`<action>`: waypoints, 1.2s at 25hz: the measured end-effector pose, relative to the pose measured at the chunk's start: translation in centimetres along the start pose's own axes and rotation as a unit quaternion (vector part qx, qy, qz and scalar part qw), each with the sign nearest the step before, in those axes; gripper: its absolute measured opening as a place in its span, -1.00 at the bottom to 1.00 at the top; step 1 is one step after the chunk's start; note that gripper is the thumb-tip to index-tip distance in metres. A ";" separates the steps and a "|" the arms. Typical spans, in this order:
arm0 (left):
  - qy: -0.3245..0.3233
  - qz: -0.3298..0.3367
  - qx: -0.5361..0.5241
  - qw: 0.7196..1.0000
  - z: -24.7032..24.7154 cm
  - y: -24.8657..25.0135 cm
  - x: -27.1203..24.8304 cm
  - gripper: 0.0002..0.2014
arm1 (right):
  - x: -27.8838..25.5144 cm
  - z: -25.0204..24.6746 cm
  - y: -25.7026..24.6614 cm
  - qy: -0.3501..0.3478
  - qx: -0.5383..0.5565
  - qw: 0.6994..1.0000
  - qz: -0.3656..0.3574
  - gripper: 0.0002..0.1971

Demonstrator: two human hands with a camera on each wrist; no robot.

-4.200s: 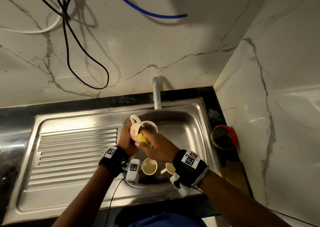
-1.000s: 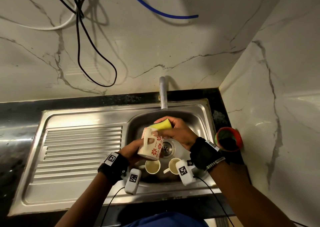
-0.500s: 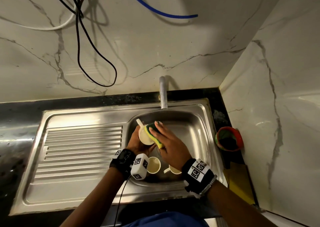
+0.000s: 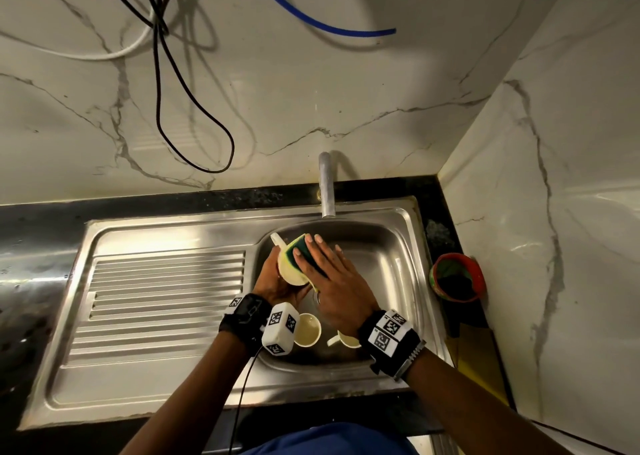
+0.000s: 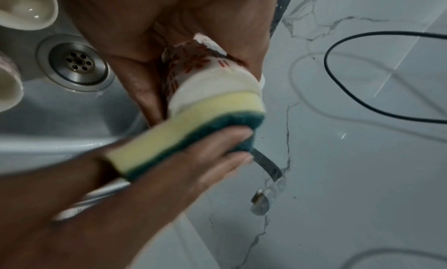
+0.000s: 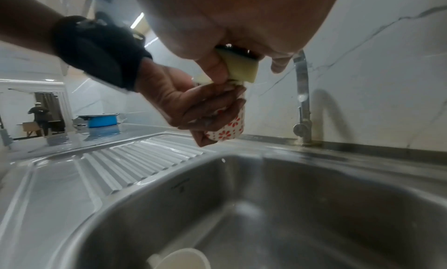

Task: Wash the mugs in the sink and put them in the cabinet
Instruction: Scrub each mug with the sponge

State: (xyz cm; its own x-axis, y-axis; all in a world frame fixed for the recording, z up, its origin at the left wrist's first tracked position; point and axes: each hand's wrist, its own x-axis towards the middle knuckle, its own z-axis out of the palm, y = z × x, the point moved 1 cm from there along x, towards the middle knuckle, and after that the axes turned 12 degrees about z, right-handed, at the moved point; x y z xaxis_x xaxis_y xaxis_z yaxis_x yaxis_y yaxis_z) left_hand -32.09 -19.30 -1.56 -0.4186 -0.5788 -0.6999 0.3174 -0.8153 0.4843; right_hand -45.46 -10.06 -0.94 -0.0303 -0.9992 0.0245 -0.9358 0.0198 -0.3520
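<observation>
- Steel sink (image 4: 398, 246): a cream mug (image 4: 306, 330) and a second mug (image 4: 348, 340) sit by its front edge.
- Left hand (image 4: 273, 278): fingers curled round a flowered mug (image 4: 289, 271), held above the basin.
- Right hand (image 4: 337, 288): straight fingers and thumb pinch a sponge (image 4: 299, 245) onto its rim.

red-rimmed pot (image 4: 457, 276) on black counter (image 4: 173, 205), in corner | black cable (image 4: 158, 101), blue hose (image 4: 346, 33) against marble wall (image 4: 311, 101)

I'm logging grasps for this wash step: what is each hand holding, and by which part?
The left hand grips the floral mug round its body. The right hand pinches the sponge, fingers flat on its green face.
</observation>
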 end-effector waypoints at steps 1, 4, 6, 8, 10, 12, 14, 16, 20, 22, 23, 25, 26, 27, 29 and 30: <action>0.014 0.006 -0.008 1.000 -0.2 0.0 0.1 -0.45 | -0.6 0.4 -0.1 -0.008 0.007 1.000 0.002 -0.08; 0.019 0.039 -0.010 0.999 0.2 0.3 -0.2 -0.44 | -1.9 1.6 -0.8 -0.038 0.002 0.999 -0.035 -0.18; 0.021 0.025 0.000 0.999 0.3 -0.5 -0.5 -0.54 | -1.5 1.6 -0.7 -0.031 -0.026 0.997 -0.065 -0.17; 0.005 0.004 -0.020 1.000 0.1 -0.9 -1.0 -0.60 | -0.5 0.8 -0.2 -0.009 -0.016 0.999 -0.044 -0.15; -0.008 -0.011 -0.016 1.000 0.1 -0.9 -1.1 -0.55 | -0.1 0.3 0.2 0.004 0.038 0.999 0.013 -0.19; -0.004 -0.007 -0.004 1.000 -0.2 -0.6 -0.8 -0.56 | -0.8 1.0 0.0 -0.002 0.075 0.997 0.020 -0.20; 0.018 -0.003 -0.010 1.000 -0.4 -0.4 -0.1 -0.53 | -2.2 2.5 -0.5 -0.028 0.047 0.998 -0.022 -0.15; 0.027 -0.022 -0.012 0.999 -0.8 -0.4 0.3 -0.42 | -2.8 3.4 -0.4 -0.032 -0.002 0.997 -0.064 -0.09; 0.014 -0.040 0.004 0.999 -1.1 -1.1 0.3 -0.56 | -0.4 1.9 0.0 -0.004 -0.023 0.997 -0.070 -0.04; 0.021 -0.047 0.017 0.999 -0.3 -0.9 -0.4 -0.57 | 0.5 1.1 0.7 0.003 -0.005 0.999 -0.043 -0.11; 0.026 -0.055 0.006 0.998 -0.2 -0.9 -0.3 -0.53 | 0.5 1.1 1.0 -0.003 0.010 1.000 -0.026 -0.14; 0.021 -0.051 -0.013 0.998 -0.3 -0.4 0.2 -0.51 | -0.5 1.6 1.2 -0.002 0.027 1.000 0.001 -0.14; 0.026 -0.038 -0.013 0.999 -0.6 -0.2 0.5 -0.52 | -1.4 2.3 1.1 -0.005 0.033 0.999 0.004 -0.11; 0.030 -0.019 -0.015 0.999 -1.1 -0.2 1.0 -0.54 | -2.2 3.0 1.0 -0.017 0.039 0.999 -0.004 -0.08; 0.041 -0.002 -0.012 0.999 -2.0 -0.3 1.7 -0.59 | -3.5 3.4 1.1 -0.063 0.077 0.995 -0.032 -0.13; 0.046 0.000 0.001 0.999 -2.6 -0.3 1.8 -0.61 | -3.7 3.0 1.7 -0.083 0.119 0.989 -0.018 -0.22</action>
State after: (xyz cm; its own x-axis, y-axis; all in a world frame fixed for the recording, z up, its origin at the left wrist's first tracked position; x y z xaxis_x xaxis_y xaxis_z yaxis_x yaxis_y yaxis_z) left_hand -30.78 -20.03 -4.33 -0.3379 -0.5748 -0.7453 0.3163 -0.8152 0.4852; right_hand -45.82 -6.44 -4.46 0.0777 -0.9912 -0.1072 -0.8257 -0.0037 -0.5640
